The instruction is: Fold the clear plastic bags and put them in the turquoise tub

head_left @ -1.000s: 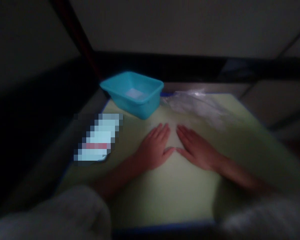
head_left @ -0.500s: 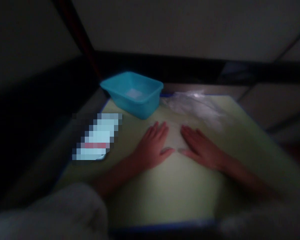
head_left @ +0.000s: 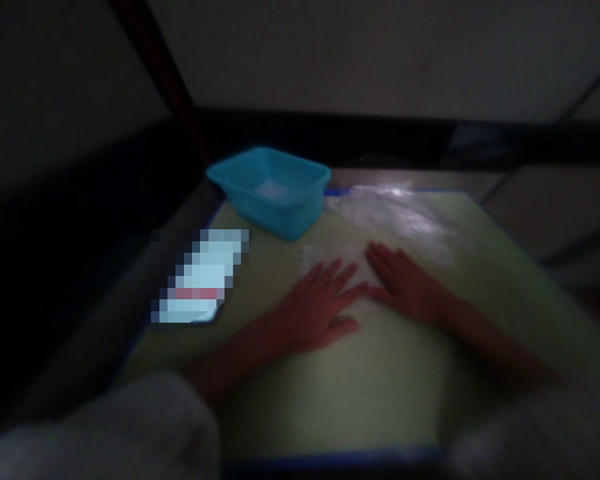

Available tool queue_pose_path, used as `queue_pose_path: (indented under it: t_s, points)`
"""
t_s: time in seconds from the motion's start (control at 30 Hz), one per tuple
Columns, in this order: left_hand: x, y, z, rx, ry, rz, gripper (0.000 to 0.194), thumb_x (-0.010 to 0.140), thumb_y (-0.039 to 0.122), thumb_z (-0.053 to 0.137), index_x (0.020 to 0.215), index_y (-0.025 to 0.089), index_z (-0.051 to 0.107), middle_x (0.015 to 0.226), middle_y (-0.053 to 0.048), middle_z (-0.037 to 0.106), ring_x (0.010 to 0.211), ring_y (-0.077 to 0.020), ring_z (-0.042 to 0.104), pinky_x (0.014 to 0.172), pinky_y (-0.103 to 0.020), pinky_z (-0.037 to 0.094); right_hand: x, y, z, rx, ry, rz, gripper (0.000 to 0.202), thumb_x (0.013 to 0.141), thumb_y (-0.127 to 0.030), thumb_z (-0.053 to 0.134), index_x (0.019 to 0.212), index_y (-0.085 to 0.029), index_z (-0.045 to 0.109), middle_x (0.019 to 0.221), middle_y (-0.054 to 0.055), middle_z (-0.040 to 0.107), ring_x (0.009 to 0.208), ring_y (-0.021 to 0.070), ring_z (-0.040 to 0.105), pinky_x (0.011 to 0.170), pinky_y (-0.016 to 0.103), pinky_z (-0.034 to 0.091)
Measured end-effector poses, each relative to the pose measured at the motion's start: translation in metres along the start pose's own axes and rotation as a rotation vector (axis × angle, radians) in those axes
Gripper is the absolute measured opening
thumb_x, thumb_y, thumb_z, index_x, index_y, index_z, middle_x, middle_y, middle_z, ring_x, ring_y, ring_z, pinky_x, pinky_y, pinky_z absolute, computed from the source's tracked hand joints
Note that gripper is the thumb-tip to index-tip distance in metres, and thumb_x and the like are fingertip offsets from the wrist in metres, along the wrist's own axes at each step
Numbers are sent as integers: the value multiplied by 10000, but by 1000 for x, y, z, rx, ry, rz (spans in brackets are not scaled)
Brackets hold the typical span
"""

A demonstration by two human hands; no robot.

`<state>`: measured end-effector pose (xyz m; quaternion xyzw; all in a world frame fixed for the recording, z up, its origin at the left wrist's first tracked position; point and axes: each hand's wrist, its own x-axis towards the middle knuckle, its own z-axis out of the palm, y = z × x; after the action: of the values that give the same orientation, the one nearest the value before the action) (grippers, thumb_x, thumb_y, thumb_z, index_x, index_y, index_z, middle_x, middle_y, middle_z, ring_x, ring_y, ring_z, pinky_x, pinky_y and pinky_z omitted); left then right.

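Note:
My left hand point(head_left: 325, 307) lies palm down over the pale table top point(head_left: 340, 400), its fingers spread. Close by on the right, my right hand point(head_left: 400, 280) is also palm down with its fingers stretched out, the two hands' fingertips almost meeting. A thin clear plastic sheet or bag point(head_left: 307, 257) shows beside and partly under the left fingers; its extent is hard to make out. Beyond the right hand rests a crumpled heap of clear plastic point(head_left: 405, 217), shiny in the dim light.
A turquoise plastic basin point(head_left: 285, 210) with something pale inside stands at the table's far left corner. Left of my left hand lies a phone-like slab with a bright, pixelated face point(head_left: 205, 273). The table has a blue edge; walls rise behind it.
My left hand has moved right and nearer to me, spreading its fingers and uncovering some clear plastic. My right hand has shifted slightly, staying flat. The camera view has shifted a little.

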<state>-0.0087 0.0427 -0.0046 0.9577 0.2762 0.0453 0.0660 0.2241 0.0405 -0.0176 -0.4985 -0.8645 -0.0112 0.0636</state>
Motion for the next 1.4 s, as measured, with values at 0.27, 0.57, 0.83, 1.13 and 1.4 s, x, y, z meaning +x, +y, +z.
queue_pose_path:
  t_s: [0.27,0.57,0.83,1.13,1.4]
  points:
    - [1,-11,-3,12,116,-133,566,945,426,314,1415,113,285,1509,-135,228,1410,-233,138,1133,-427,147,-4,1,-3,31,41,-42,720,926,-573,251,1477,-136,97,1505,167,198,1386,285,172,1091,529,204]
    - [-2,-39,-1,74,138,-271,651,909,446,339,1388,9,282,1479,-211,262,1388,-282,207,1111,-423,232,-5,-5,-12,61,19,-131,653,948,-503,262,1467,-122,154,1498,174,223,1377,294,214,1074,559,226]
    - [-5,-22,-10,33,276,-33,420,911,338,395,1230,95,520,1349,-149,494,1274,-241,429,1065,-409,344,-19,5,-42,5,96,-429,307,952,-276,379,1023,-164,655,1068,121,650,968,232,607,821,405,485]
    - [-7,-24,-5,-33,113,81,650,857,432,501,1390,101,332,1475,-161,300,1381,-254,244,1116,-424,243,-25,4,-47,-78,121,-459,267,918,-191,426,782,-149,652,794,84,642,737,199,588,683,350,459]
    - [-8,-26,-3,-45,-24,80,750,863,517,475,1450,144,195,1518,-126,179,1410,-227,129,1140,-393,148,-25,-4,-49,-175,150,-454,349,915,-121,355,711,-155,636,721,72,640,664,178,576,660,330,448]
